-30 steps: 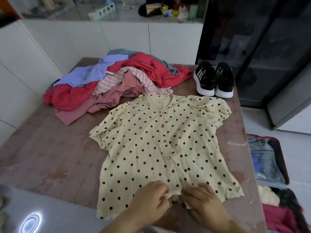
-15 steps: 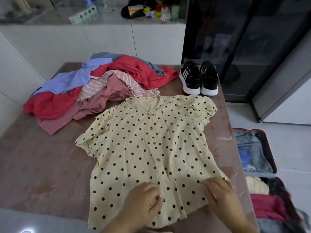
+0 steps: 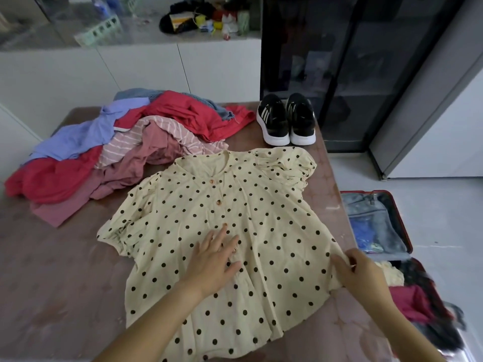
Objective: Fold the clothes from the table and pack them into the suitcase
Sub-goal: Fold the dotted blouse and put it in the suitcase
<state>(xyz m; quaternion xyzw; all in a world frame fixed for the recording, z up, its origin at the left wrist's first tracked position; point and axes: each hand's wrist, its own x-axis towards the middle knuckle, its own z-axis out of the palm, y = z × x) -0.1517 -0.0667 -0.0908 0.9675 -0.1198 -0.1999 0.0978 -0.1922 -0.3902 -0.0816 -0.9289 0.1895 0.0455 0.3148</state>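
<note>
A cream blouse with black dots (image 3: 235,210) lies spread face up on the brown table (image 3: 52,270). My left hand (image 3: 217,259) rests flat on its middle, fingers apart, just below the buttons. My right hand (image 3: 358,270) pinches the blouse's right side edge near the table's edge. Behind the blouse lies a heap of unfolded clothes (image 3: 125,147) in red, lilac, pink and stripes. On the floor to the right, an open red suitcase (image 3: 402,220) holds several garments.
A pair of black sneakers (image 3: 286,118) stands at the table's far right corner. A dark glass cabinet (image 3: 339,61) rises behind them. A white counter (image 3: 130,48) with small items runs along the back wall.
My left hand slid up from the hem to the blouse's middle. My right hand moved right to the side edge and gripped it. The view shifted closer.
</note>
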